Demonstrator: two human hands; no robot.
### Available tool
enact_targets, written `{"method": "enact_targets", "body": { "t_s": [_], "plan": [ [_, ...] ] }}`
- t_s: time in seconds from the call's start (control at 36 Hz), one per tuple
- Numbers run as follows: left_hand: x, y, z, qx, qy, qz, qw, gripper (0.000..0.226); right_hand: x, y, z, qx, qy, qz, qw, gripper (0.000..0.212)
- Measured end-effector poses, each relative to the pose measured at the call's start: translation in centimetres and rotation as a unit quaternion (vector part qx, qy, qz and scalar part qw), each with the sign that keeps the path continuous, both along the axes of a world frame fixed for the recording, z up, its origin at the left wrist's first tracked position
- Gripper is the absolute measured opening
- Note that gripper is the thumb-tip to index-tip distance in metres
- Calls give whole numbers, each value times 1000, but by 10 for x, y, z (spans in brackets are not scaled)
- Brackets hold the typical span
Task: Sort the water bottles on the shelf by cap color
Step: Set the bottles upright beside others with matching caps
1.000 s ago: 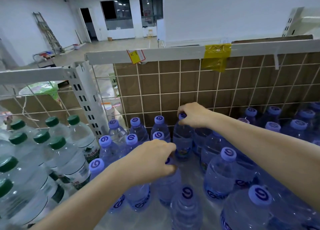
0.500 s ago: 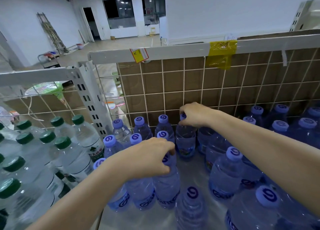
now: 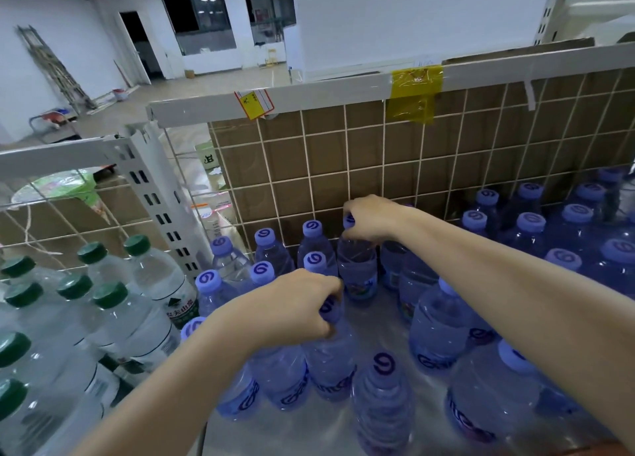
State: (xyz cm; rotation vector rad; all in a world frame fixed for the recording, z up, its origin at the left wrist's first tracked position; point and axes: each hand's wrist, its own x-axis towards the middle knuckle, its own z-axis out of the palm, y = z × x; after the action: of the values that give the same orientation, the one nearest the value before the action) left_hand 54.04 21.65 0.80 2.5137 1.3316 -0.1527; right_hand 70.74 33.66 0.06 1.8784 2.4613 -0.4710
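1. Over the last second both hands have kept their grips and barely moved. The left hand (image 3: 295,309) still curls its fingers round the purple cap of a front bottle (image 3: 330,363). The right hand (image 3: 372,219) still pinches the neck of a back-row bottle (image 3: 357,271) standing against the wire grid backing (image 3: 343,167). The view itself has shifted a little rightward.
2. The front bottle now sits slightly nearer the purple cluster than a second ago, so the person seems to be closing up that group rather than lifting anything out.
3. For the task this reads as late tidying. The green-capped bottles (image 3: 110,294) stand together on the left section of the shelf (image 3: 309,435). The purple-capped bottles (image 3: 264,271) fill the middle and right, and the slotted upright post (image 3: 161,211) stands between the two groups.
4. Count of green caps in view: about nine, some cut off by the left edge.
5. Count of purple caps in view: roughly two dozen; those far right are blurred, so the figure is approximate.
6. No stray cap colour shows within either group.
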Motion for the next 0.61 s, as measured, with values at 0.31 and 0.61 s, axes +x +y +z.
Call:
{"method": "enact_targets", "body": {
  "t_s": [0.31,0.61],
  "plan": [
    [-2,1,1,-9,-1,-10,1000,19,14,-16,2,-2,76,-46,996,56],
    [0,1,-2,9,31,-26,999,26,40,-40,25,81,41,-70,993,21]
  ]
}}
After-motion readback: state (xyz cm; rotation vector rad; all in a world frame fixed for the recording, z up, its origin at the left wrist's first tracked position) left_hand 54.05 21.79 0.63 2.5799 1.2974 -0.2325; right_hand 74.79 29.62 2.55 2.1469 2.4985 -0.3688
